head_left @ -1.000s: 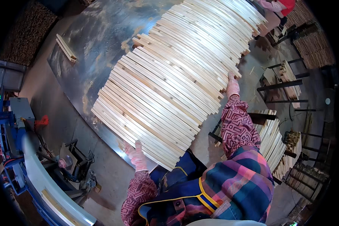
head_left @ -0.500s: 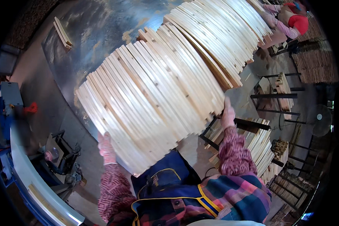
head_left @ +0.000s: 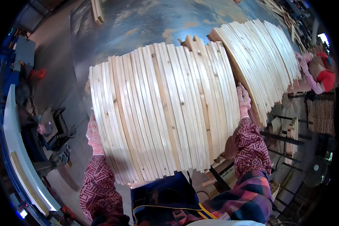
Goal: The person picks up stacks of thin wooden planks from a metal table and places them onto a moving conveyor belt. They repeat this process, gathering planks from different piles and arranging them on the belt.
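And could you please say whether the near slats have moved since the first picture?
Yes: against the far slats on the table, the near slats have moved away leftward, opening a gap.

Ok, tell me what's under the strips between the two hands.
The table shows beyond the far ends of the strips, and blue cloth past their near ends. What lies directly beneath them is covered.

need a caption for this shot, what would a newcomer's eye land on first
Probably the broad row of pale wooden strips filling the middle, with the left hand and the right hand, both in pinkish gloves, at its two sides. Next, to its right, a second group of strips on the dark tabletop. Then the bright red garment on a co-worker near the right edge.
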Action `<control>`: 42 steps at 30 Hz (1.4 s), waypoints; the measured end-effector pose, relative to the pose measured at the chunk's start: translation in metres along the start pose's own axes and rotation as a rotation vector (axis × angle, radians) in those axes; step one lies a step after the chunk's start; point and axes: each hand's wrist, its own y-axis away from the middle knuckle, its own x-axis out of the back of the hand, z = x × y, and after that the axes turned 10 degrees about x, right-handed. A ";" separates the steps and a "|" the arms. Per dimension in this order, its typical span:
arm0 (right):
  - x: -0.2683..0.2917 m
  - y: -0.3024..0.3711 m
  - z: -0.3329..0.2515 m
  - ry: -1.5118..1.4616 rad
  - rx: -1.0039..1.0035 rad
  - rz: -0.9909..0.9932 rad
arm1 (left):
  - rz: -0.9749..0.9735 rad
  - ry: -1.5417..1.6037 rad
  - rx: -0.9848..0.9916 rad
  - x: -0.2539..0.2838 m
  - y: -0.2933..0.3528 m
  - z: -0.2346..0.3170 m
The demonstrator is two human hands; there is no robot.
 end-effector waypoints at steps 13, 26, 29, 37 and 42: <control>0.042 0.166 -0.021 -1.184 -0.628 -0.252 | -0.478 0.240 0.450 0.050 0.098 0.037; 0.092 0.455 -0.200 -1.073 -0.406 -0.491 | -0.143 0.310 0.635 0.324 0.356 -0.008; 0.104 0.475 -0.208 -1.021 -0.338 -0.478 | -0.324 0.310 0.627 0.396 0.337 -0.028; 0.176 0.549 -0.258 -0.877 -0.212 -0.478 | -0.537 0.576 0.220 0.471 0.428 -0.035; 0.220 0.595 -0.296 -0.865 -0.077 -0.523 | -0.561 0.604 0.028 0.548 0.535 -0.031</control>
